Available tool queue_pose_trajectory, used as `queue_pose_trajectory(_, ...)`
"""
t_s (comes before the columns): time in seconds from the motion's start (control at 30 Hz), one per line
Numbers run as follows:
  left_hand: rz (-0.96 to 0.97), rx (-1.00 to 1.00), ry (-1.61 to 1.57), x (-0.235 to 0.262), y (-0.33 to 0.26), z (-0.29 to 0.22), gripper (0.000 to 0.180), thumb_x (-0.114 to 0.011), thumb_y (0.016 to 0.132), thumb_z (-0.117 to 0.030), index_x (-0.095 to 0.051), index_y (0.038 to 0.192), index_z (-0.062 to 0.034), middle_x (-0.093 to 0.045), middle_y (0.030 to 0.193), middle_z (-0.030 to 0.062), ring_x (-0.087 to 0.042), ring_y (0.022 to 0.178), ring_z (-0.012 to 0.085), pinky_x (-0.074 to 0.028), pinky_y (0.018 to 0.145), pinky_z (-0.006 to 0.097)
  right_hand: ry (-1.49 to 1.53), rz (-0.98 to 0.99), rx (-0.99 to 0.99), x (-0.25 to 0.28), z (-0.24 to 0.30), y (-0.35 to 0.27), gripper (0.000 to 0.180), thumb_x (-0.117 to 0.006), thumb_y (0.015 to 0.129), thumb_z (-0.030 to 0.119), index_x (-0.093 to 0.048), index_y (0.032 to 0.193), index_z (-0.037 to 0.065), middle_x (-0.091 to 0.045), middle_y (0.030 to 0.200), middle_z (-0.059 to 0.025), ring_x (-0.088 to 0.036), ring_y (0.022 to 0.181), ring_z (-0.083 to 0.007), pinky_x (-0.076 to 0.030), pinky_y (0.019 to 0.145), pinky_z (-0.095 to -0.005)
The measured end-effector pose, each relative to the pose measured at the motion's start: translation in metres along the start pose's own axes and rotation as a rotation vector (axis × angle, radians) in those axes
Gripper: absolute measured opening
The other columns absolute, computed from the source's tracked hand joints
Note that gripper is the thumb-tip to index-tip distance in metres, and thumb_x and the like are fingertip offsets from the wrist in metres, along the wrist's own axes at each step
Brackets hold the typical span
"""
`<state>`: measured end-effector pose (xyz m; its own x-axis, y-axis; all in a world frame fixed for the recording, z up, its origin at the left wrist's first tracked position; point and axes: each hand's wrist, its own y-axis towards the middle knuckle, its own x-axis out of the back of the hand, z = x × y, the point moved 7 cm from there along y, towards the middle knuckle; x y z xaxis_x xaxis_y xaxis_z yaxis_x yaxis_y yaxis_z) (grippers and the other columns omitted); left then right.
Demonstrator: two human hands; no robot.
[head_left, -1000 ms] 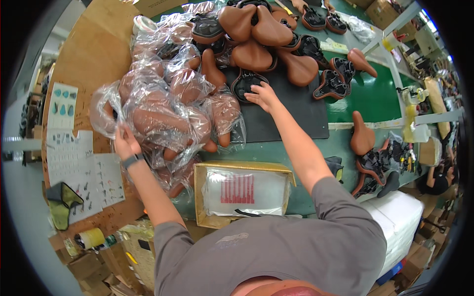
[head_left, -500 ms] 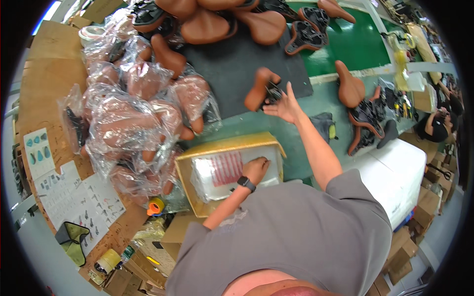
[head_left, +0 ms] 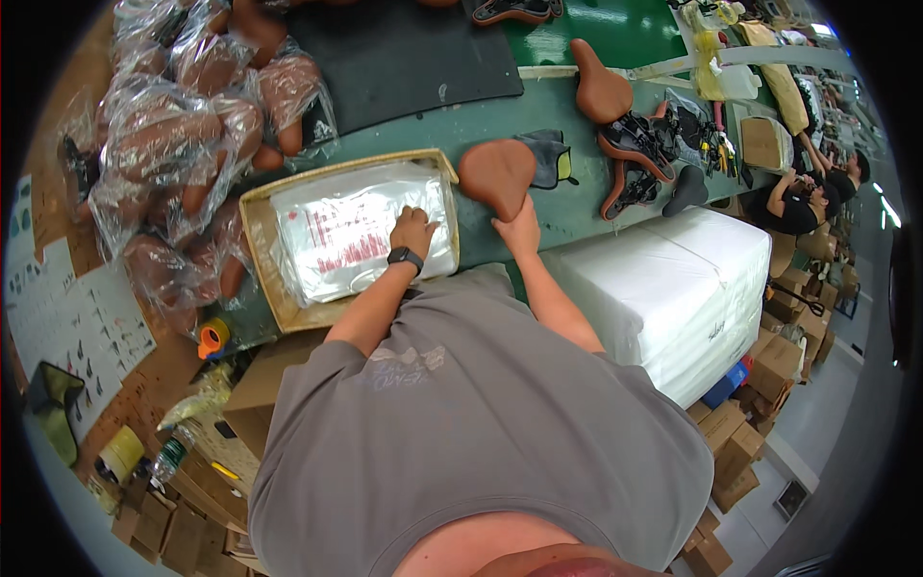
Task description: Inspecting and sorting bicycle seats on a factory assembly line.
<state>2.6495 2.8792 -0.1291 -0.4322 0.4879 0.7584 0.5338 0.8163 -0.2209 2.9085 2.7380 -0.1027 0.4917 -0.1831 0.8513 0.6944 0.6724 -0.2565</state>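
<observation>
- My right hand (head_left: 519, 231) is pinching 1 saddle (head_left: 497, 171) by its nose, just right of the box (head_left: 261, 252).
- My left hand (head_left: 413, 234) is lying, fingers slightly spread, on plastic bags (head_left: 336, 236) inside it.

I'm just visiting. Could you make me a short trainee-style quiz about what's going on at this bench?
1. Which hand grips the plain brown saddle beside the open box?
2. True or false: the big white wrapped block is on the person's left.
3. Fill in: the left hand is over plastic packaging in the box, which shows ____ print.

Key:
1. The right hand.
2. False; it is on the person's right.
3. Red.
</observation>
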Motion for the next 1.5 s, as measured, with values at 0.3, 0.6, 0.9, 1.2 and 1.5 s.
queue_pose_trajectory(0.3,-0.33,-0.347,-0.262,0.094,-0.027,-0.106,0.065,-0.084,0.096,-0.038,-0.063,0.146,-0.0017,-0.07,0.137,0.0206,-0.067,0.126,0.0403,-0.055,0.107,0.047,-0.013,-0.049,0.029,0.075,0.051,-0.049,0.097,-0.092,0.079,0.023,-0.043,0.161,0.007,-0.069,0.137,-0.0256,-0.069,0.122,-0.0474,-0.057,0.1,-0.0568)
queue_pose_trajectory(0.6,0.02,-0.201,0.071,0.129,-0.025,-0.214,0.158,-0.099,0.055,-0.07,-0.018,0.177,-0.0104,-0.027,0.177,0.0304,-0.029,0.163,0.0483,-0.033,0.125,0.069,-0.083,-0.267,0.19,0.153,0.107,-0.157,0.094,-0.091,0.079,0.017,-0.048,0.161,0.005,-0.069,0.12,-0.0207,-0.07,0.112,-0.0435,-0.058,0.092,-0.053)
queue_pose_trajectory(0.9,0.355,-0.081,-0.309,0.12,0.018,-0.148,0.072,-0.088,0.085,-0.052,-0.073,0.146,-0.0174,-0.073,0.141,0.0117,-0.073,0.121,0.0317,-0.058,0.104,0.04,-0.048,-0.164,0.137,0.17,0.095,-0.198,0.094,-0.094,0.076,0.016,-0.052,0.159,0.006,-0.07,0.12,-0.0182,-0.07,0.112,-0.0426,-0.057,0.094,-0.0533)
queue_pose_trajectory(1.2,-0.054,-0.267,-0.019,0.122,-0.056,-0.218,0.14,-0.094,0.064,-0.075,-0.035,0.172,-0.0091,-0.06,0.153,0.0241,-0.062,0.133,0.0489,-0.053,0.112,0.056,-0.022,-0.106,0.103,0.184,0.083,-0.206,0.1,-0.096,0.074,0.018,-0.05,0.162,0.006,-0.07,0.132,-0.0211,-0.068,0.121,-0.0443,-0.056,0.101,-0.0508)
queue_pose_trajectory(1.5,-0.048,-0.344,-0.331,0.067,-0.05,-0.198,0.118,-0.093,0.075,-0.062,-0.044,0.168,-0.0065,-0.059,0.155,0.0246,-0.063,0.136,0.0434,-0.053,0.113,0.049,-0.054,-0.096,0.159,0.189,0.045,-0.198,0.1,-0.095,0.073,0.018,-0.05,0.161,0.005,-0.069,0.124,-0.0219,-0.068,0.115,-0.0456,-0.057,0.096,-0.0522)
